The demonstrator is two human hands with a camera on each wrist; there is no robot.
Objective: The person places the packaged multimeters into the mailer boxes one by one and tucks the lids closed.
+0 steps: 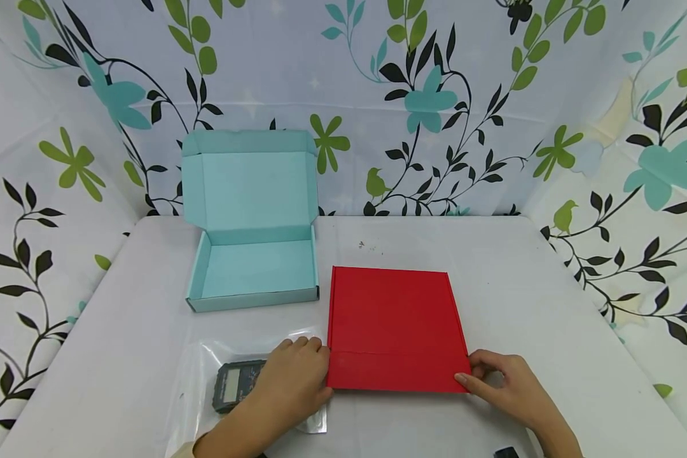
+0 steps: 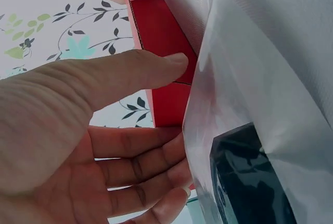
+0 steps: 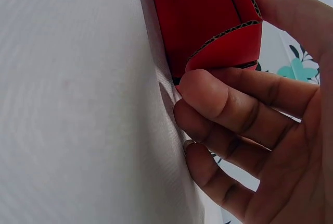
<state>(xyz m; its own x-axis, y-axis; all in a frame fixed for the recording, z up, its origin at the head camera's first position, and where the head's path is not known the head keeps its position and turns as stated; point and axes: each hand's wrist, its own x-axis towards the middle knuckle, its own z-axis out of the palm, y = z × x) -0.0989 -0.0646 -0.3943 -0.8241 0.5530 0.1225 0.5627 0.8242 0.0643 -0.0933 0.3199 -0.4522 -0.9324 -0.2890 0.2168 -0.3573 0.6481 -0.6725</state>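
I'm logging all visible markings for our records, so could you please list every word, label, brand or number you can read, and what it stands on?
None can be read.
Red box: no lettering shows.
Light-blue box: no lettering shows.
Dark device in the clear bag: any markings are too small and blurred to read.

We hold our left hand with its thumb apart from its fingers; our right hand bends its fingers.
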